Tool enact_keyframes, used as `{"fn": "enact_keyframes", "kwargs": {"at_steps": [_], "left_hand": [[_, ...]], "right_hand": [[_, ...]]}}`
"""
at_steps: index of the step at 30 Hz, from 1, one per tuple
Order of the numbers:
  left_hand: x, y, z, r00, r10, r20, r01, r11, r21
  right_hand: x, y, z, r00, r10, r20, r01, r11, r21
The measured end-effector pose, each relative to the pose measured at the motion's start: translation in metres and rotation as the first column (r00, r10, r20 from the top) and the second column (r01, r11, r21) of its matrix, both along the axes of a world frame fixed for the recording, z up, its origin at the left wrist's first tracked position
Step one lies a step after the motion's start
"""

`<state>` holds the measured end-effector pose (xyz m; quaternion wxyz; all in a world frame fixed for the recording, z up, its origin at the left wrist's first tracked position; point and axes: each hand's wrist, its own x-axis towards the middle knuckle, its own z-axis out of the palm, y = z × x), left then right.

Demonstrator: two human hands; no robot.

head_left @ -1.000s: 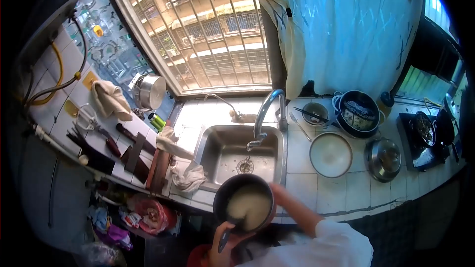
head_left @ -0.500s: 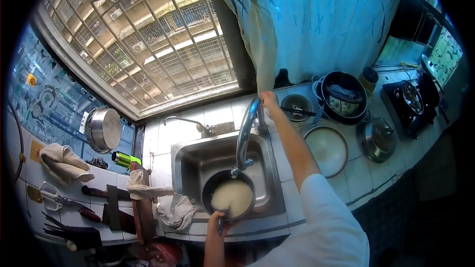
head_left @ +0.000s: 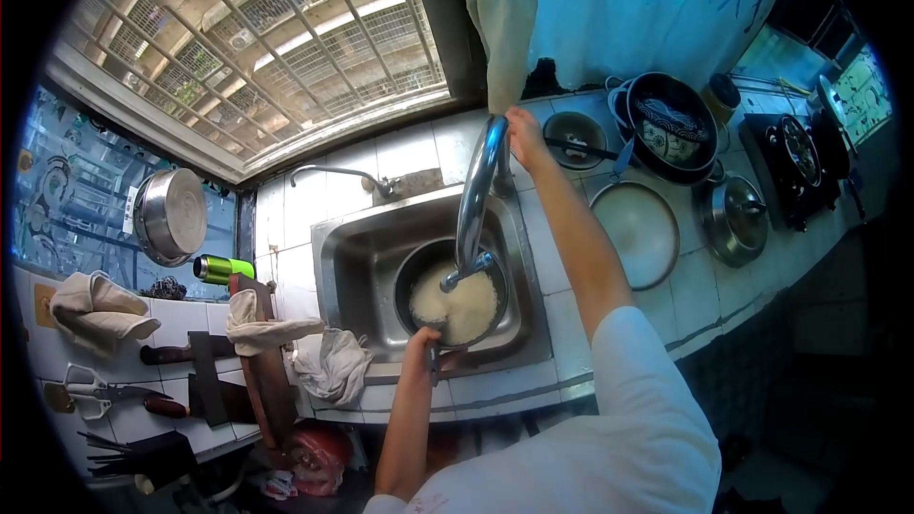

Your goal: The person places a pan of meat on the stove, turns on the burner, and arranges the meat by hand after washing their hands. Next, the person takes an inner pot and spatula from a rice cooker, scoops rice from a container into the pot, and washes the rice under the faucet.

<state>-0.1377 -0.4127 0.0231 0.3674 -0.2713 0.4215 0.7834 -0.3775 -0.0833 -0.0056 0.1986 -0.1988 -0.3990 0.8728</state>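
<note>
- Pot (head_left: 455, 293) of white rice sits inside the steel sink (head_left: 352, 266), directly beneath the spout of the tall faucet (head_left: 476, 200).
- Tiled surface (head_left: 571, 324) to the right of the sink carries a wide empty pan (head_left: 636, 233) and a lidded pot (head_left: 735, 221).
- Left hand (head_left: 421, 343) grips the pot's handle at its near rim.
- Right hand (head_left: 524, 133) closes on the faucet's base; this looks like the filling step, and next the tap needs opening.
</note>
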Motion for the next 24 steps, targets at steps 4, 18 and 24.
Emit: {"fn": "enact_keyframes", "kwargs": {"at_steps": [4, 18, 24], "left_hand": [[-0.001, -0.001, -0.019, 1.0, -0.006, 0.006, 0.006, 1.0, 0.005], [0.011, 0.029, -0.038, 0.936, 0.184, -0.301, -0.222, 0.97, -0.095], [0.009, 0.022, -0.03, 0.941, 0.188, -0.281, -0.231, 0.964, -0.13]], "right_hand": [[0.123, -0.036, 0.025, 0.945, -0.122, 0.302, -0.015, 0.91, 0.414], [0.271, -0.159, 0.056, 0.504, 0.555, 0.662, -0.831, 0.52, 0.197], [0.238, -0.132, 0.054, 0.299, 0.601, 0.741, -0.954, 0.176, 0.242]]}}
